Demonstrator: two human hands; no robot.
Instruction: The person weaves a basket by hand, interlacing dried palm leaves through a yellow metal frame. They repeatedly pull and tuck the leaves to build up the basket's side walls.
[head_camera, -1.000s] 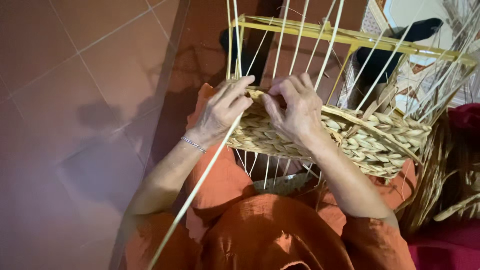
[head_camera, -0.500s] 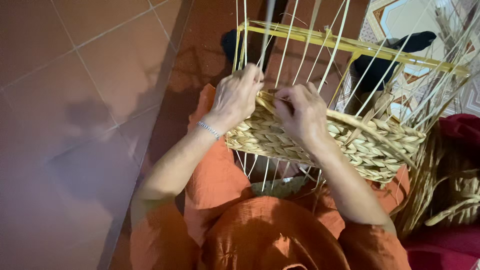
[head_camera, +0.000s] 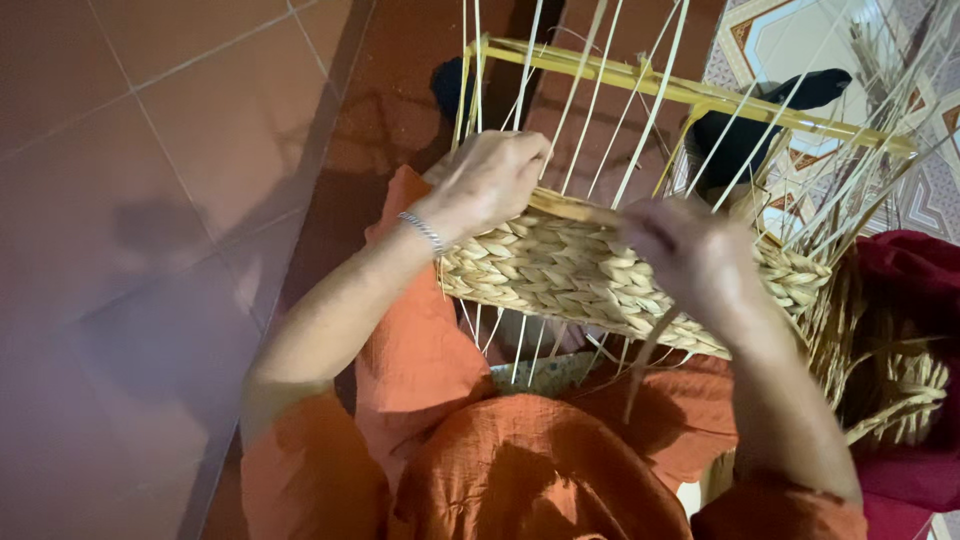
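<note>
Both my hands have shifted since half a second ago: my left hand has slid up to the top edge of the woven band, and my right hand has dropped lower and blurs with motion, where before it sat level with the left. My left hand is curled, fingers pressed together over the rim near the upright pale stakes, pinning the weave down. My right hand looks closed around a flat straw strand that trails down toward my lap, though the blur keeps me from telling the exact grip. The half-woven basket sits in the middle of the frame, held against the yellow frame that crosses the upper right. To do this pass well, I judge I should keep the left hand firm on the last row so it cannot loosen, draw the strand snug without kinking it, and seat it tight against the row below. Loose straw lies at the right edge, over the red tile floor.
</note>
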